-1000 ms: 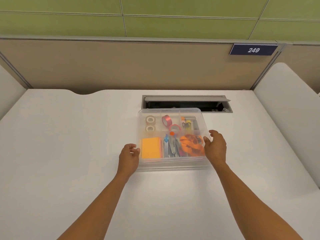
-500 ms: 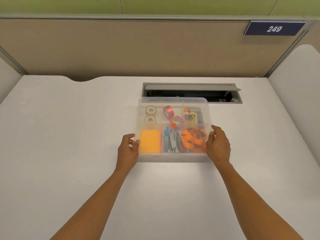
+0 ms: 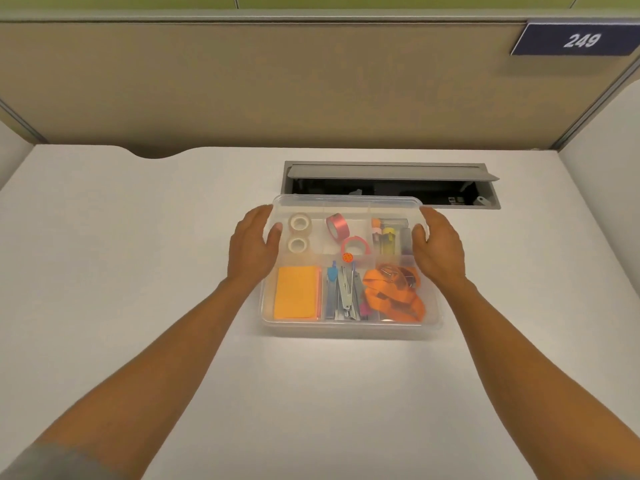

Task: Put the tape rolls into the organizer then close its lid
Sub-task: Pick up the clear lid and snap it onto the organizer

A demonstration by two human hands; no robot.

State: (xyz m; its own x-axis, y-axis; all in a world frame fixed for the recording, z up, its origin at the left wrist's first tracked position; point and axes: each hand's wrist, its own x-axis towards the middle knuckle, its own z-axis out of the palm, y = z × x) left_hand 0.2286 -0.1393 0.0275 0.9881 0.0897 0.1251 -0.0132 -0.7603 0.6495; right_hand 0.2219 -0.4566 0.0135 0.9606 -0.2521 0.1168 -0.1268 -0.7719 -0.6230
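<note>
The clear plastic organizer (image 3: 349, 330) sits on the white desk with its see-through lid (image 3: 346, 201) lying over it. Through the lid I see two whitish tape rolls (image 3: 299, 233) in the far left compartment and two pink tape rolls (image 3: 346, 235) in the far middle one. My left hand (image 3: 251, 249) clasps the left side of the far half, thumb on top of the lid. My right hand (image 3: 438, 251) mirrors it on the right side, thumb on the lid edge.
Inside the box lie an orange sticky-note pad (image 3: 296, 292), metal tools (image 3: 343, 294) and an orange lanyard (image 3: 393, 297). An open cable hatch (image 3: 391, 188) lies just behind the box. A beige partition with a "249" plate (image 3: 581, 39) closes the desk's far side.
Both hands have slid from the box's near corners forward along its sides to the far half, thumbs now on the lid. The box has stayed in place.
</note>
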